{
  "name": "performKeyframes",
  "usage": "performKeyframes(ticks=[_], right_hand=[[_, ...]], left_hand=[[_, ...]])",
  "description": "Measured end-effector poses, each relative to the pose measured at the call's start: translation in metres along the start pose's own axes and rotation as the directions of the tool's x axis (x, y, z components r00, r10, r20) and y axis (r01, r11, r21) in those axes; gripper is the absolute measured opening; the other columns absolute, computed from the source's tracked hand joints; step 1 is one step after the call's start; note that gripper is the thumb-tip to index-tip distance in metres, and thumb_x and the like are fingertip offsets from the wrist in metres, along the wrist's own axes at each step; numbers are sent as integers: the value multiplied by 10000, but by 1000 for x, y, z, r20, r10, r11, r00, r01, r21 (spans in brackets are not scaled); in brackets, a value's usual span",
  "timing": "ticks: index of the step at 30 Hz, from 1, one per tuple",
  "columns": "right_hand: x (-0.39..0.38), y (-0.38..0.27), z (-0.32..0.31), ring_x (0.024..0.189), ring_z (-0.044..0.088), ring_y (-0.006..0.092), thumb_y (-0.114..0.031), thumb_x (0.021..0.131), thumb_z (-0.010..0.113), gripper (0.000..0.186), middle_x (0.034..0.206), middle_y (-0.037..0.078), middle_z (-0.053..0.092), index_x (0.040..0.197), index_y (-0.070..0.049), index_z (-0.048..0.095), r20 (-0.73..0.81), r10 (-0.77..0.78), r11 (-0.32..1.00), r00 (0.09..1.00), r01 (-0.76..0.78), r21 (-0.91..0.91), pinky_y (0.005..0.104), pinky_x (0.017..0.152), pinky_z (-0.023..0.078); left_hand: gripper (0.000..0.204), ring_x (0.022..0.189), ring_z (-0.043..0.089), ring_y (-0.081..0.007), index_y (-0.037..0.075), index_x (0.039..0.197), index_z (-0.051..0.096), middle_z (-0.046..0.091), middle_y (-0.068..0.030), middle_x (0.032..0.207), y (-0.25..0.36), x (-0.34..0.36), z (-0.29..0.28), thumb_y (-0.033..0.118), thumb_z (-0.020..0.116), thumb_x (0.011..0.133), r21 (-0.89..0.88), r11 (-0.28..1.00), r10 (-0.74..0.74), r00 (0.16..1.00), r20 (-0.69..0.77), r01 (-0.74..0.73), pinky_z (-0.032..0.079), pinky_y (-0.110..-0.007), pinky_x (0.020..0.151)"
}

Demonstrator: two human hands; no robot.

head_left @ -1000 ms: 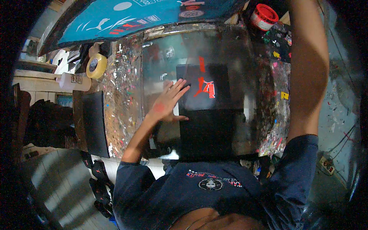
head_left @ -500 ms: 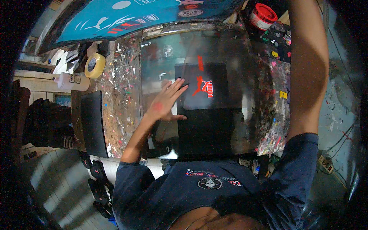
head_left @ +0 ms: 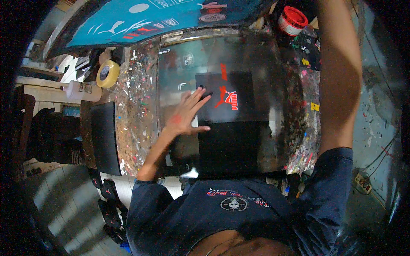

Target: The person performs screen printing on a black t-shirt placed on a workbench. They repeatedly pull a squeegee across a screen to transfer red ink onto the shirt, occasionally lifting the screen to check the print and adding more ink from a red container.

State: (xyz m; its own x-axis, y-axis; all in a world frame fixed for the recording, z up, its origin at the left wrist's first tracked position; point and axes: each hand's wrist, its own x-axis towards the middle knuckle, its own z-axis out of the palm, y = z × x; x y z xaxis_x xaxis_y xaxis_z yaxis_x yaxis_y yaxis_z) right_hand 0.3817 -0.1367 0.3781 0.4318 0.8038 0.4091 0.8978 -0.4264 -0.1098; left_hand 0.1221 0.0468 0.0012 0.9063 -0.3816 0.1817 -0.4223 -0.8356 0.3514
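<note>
My left hand (head_left: 188,113) lies open, fingers spread, at the left edge of a black sheet (head_left: 230,145) on a dark glossy printing board (head_left: 179,64). A see-through film (head_left: 213,113) lies over the sheet's upper part, with red and white printed shapes (head_left: 228,98) just right of my fingertips. My right forearm reaches up past the top right edge of the picture, and the hand itself is out of view. At the top, a framed blue screen (head_left: 94,38) with white and red designs is tilted up.
A paint-spattered bench (head_left: 136,77) surrounds the board. At left are a yellow tape roll (head_left: 112,72), a plastic bottle (head_left: 85,91) and another black sheet (head_left: 102,136). A red tub (head_left: 294,17) stands at upper right, a power strip (head_left: 363,183) lower right, several black pieces (head_left: 110,192) lower left.
Very little differs. My left hand stays at the sheet's edge, and my right forearm has shifted slightly to the left.
</note>
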Motion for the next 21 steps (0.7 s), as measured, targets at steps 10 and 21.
performKeyframes(ticks=[10, 21], right_hand=[[-50, -42, 6, 931, 704, 358, -539, 549, 917, 830, 1011, 252, 720, 1066, 65, 682, -23, 97, 988, 995, -99, -117, 430, 821, 554], [-291, -132, 210, 986, 615, 325, -480, 836, 776, 602, 1018, 159, 605, 1125, 11, 581, 42, 20, 1000, 999, -19, -23, 418, 833, 517]], left_hand=[[803, 1377, 506, -390, 37, 1542, 452, 571, -234, 1439, 143, 87, -18, 369, 773, 884, -267, 935, 36, 814, -580, -232, 384, -514, 1129], [833, 969, 623, -255, 70, 1443, 537, 650, -71, 1004, 102, -85, -26, 400, 875, 757, 76, 922, -336, 883, -328, 379, 361, -471, 1003]])
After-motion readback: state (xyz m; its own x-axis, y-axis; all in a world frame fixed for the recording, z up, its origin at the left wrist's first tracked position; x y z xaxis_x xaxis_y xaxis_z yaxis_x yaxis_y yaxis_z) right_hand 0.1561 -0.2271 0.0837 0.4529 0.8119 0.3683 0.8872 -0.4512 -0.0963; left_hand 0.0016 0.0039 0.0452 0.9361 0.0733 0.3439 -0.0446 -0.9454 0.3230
